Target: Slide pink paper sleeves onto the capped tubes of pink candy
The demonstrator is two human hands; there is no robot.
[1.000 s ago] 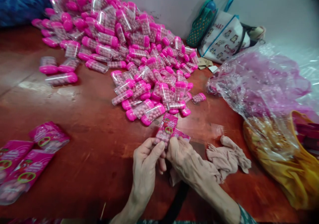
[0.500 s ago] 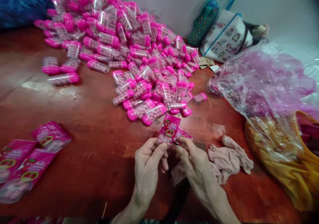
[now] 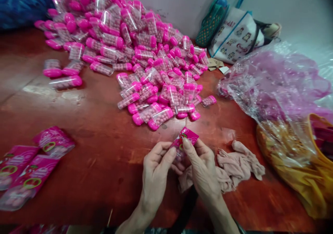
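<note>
Between both hands, low in the middle of the head view, is a small bright pink candy packet with a strawberry picture, tilted to the right. My left hand pinches its left edge between thumb and fingers. On its right side, my right hand presses its thumb on the printed front, with the fingers behind. The packet's lower part is partly covered by my fingers. Beyond the hands lies a large heap of clear candy containers with pink caps and pink balls inside. Several printed candy packs lie at the left.
A crumpled beige cloth lies right of my right hand. Farther right are a yellow bag and clear-and-pink plastic wrap. A white printed bag leans on the wall. Blue plastic sits at the far left of the red tabletop.
The packet has turned clockwise and come slightly nearer. My right hand has shifted its thumb onto the packet's front. The second pink printed piece behind it is no longer separately visible.
</note>
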